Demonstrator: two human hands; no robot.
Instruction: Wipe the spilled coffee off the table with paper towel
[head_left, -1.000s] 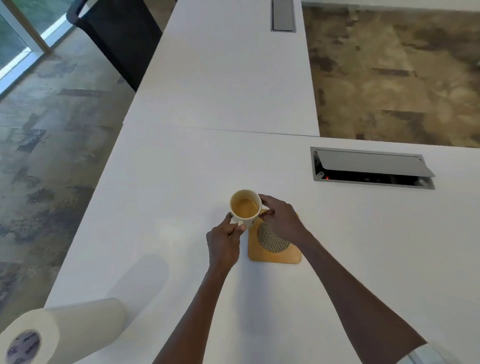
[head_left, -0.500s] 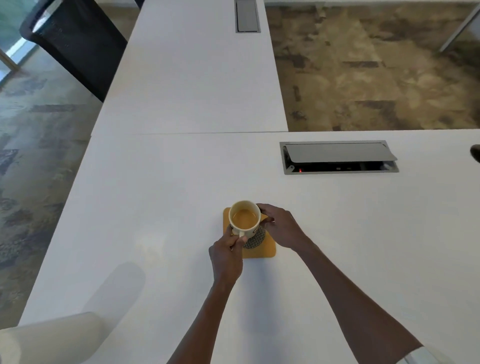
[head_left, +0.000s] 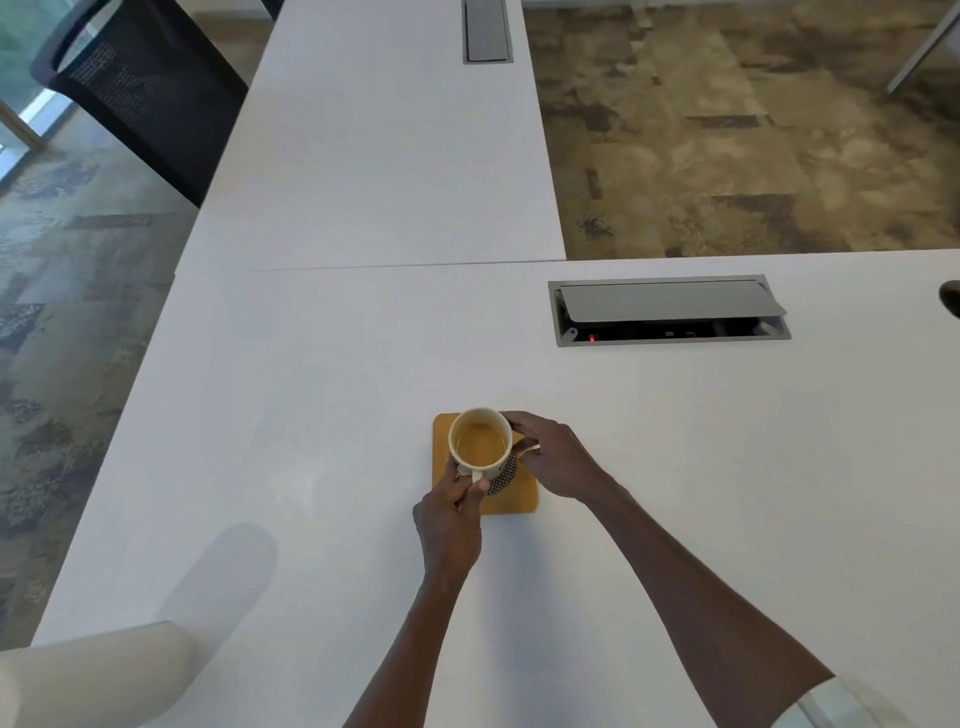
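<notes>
Your left hand (head_left: 451, 525) pinches mug (head_left: 480, 446) handle | right hand (head_left: 553, 457) grips coaster (head_left: 519, 496) | paper towel roll (head_left: 98, 675) at 8 o'clock, nearer your left

Both hands on a coffee cup over a coaster

The left hand (head_left: 449, 525) pinches the handle of the cream cup (head_left: 480, 441), which holds tan coffee; the right hand (head_left: 553, 457) curls against the cup's far-right side. Under the grip lies a yellow coaster (head_left: 514, 496) on the white table (head_left: 311, 389). Left of and nearer than the grip lies a paper towel roll (head_left: 98, 675); beyond it to the right, an open cable box (head_left: 670, 312).
</notes>
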